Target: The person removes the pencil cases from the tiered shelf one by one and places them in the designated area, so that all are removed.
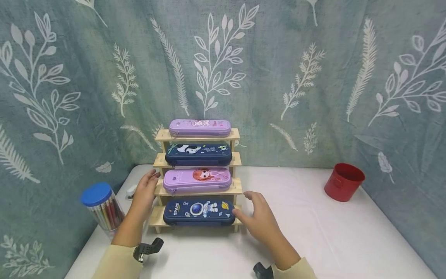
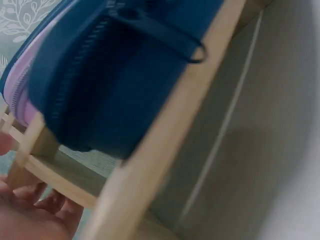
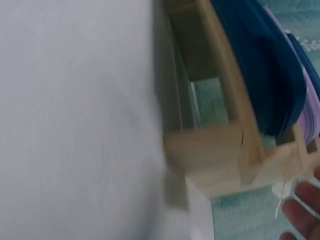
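Note:
A stepped wooden rack [image 1: 159, 190] holds one pencil case on each tier. From the top come a lilac case [image 1: 219, 132], a dark blue panda case [image 1: 198, 159], a lilac case with a red-haired girl [image 1: 184, 182] and a dark blue space case [image 1: 181, 221]. My left hand [image 1: 144, 193] is beside the rack's left side, fingers loosely bent; in the left wrist view its fingers [image 2: 57, 205] are close by the wooden side. Beside the right end of the lower tiers is my right hand [image 1: 259, 217], thumb and fingers spread, holding nothing.
A clear tub of coloured pens with a blue lid [image 1: 96, 194] stands at the left, near my left forearm. A small white object [image 1: 131, 191] lies behind it. Far right on the white table [image 1: 313, 224] is a red pail [image 1: 343, 183]. Patterned cloth [image 1: 265, 85] hangs behind.

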Available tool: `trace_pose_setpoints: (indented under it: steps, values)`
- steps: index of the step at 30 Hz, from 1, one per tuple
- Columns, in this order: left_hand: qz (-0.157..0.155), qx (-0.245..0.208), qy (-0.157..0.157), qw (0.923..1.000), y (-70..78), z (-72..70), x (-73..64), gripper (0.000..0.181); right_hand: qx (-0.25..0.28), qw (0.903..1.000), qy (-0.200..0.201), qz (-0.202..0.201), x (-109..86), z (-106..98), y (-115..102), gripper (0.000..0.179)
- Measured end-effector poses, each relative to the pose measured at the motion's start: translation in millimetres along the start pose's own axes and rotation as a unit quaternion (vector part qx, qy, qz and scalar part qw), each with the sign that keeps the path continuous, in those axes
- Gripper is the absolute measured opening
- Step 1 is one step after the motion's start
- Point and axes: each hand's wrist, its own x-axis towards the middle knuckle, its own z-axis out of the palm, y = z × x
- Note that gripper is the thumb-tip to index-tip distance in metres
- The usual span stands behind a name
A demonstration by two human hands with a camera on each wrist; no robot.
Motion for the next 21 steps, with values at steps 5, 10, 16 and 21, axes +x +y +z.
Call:
trace_pose_setpoints:
  steps: [5,10,16,21]
  values:
    - [-0.036,-0.003,0.002,0.9993,-14.2,4.2,4.9,0.059,0.029,0.9992,-0.002,0.026,-2.9,8.6,-7.8,0.070]
    - [-0.028,-0.025,-0.024,0.9990,-20.2,4.8,1.6,0.057,0.032,0.9983,-0.040,0.028,-4.7,17.3,-9.5,0.086]
    - [-0.007,-0.030,-0.043,0.9986,-19.0,4.3,0.1,0.056,0.028,0.9988,-0.041,0.001,-4.9,20.8,-13.0,0.093]
    - [-0.008,-0.023,-0.039,0.9989,-21.4,4.6,-0.4,0.055,0.030,0.9975,-0.064,-0.005,-7.3,27.7,-14.0,0.098]
